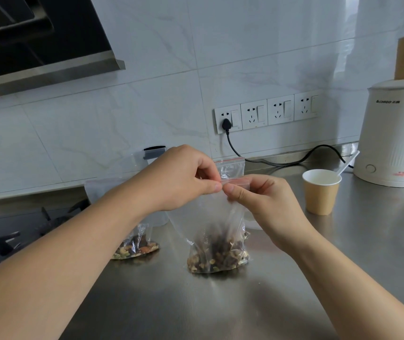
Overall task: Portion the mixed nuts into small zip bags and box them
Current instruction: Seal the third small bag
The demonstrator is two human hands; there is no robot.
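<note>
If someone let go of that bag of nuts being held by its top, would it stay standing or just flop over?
Probably flop. The zip bag is thin, crinkled clear plastic, upright only because the left hand and right hand pinch its red strip. The nuts fill only the bottom, so that end likely stays put while the empty top sags.

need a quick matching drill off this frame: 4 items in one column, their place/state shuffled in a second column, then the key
Items
1. zip bag of nuts
2. second nut bag
3. paper cup
4. black plug

Places or states
A. in the leftmost wall socket
B. stands on the steel counter, its top strip pinched by the left hand and right hand
C. stands open by the white appliance, a white stick in it
D. lies on the counter under the left forearm

Pairs: 1-B, 2-D, 3-C, 4-A
</note>
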